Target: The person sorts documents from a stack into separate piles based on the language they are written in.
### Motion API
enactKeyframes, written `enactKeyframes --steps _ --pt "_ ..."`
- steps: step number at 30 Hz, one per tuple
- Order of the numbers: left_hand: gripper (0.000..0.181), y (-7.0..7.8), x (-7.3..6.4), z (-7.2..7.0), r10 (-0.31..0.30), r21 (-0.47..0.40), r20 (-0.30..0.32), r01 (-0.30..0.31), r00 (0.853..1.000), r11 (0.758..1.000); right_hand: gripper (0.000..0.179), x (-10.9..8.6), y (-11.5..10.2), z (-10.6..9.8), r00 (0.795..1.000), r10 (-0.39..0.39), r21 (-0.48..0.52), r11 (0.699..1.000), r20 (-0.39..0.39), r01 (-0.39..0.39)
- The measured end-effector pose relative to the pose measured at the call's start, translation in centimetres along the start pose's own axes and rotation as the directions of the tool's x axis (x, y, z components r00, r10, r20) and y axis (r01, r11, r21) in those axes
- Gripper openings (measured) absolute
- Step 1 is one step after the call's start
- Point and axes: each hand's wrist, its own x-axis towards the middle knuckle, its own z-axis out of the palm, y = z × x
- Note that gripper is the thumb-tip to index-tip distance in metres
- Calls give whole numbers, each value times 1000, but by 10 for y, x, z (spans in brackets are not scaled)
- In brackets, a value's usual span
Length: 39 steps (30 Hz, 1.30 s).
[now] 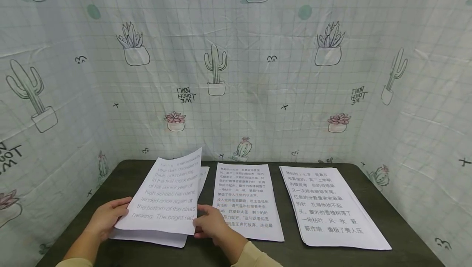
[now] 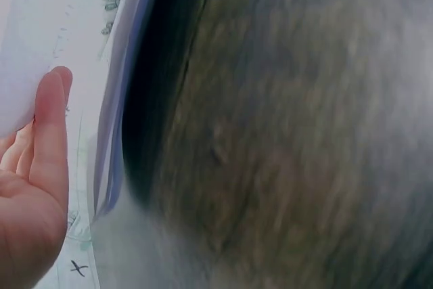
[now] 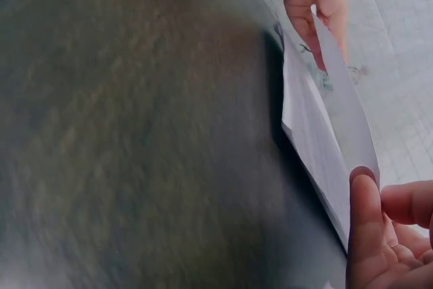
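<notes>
A white sheet of paper printed with large English text is lifted off the table at the left, its far right corner curling up. At its left edge my left hand pinches it, thumb and fingers on either side. My right hand grips the right edge near the front corner; in the right wrist view its thumb and fingers pinch the paper's edge. Beneath the raised sheet lies a stack of paper, mostly hidden by it. The left wrist view has the left hand against the paper.
A single-looking sheet with Chinese text lies mid-table, partly behind my right hand. Farther right is a thicker stack with larger Chinese print. The dark table is enclosed by a cactus-patterned curtain at the back and sides.
</notes>
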Motion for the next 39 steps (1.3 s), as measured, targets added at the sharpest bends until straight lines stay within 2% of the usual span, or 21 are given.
enactKeyframes --steps 6,11,21,30,39 --pt "53 -4 0 -5 21 46 -5 -20 1000 999 56 3 7 10 1000 22 6 1000 11 -22" --pt "50 -10 2 -7 8 99 -44 -4 999 995 55 2 11 17 999 45 15 999 1 -45" --pt "49 -12 4 -6 -1 140 -93 14 996 990 54 -3 12 24 996 87 -16 996 -22 -88" --pt "50 -13 5 -2 -6 99 -133 19 991 995 54 -4 13 23 994 109 -49 993 -11 -109" --pt "58 -1 -1 -5 9 44 -100 -4 995 999 55 -6 7 18 995 97 -52 994 12 -97"
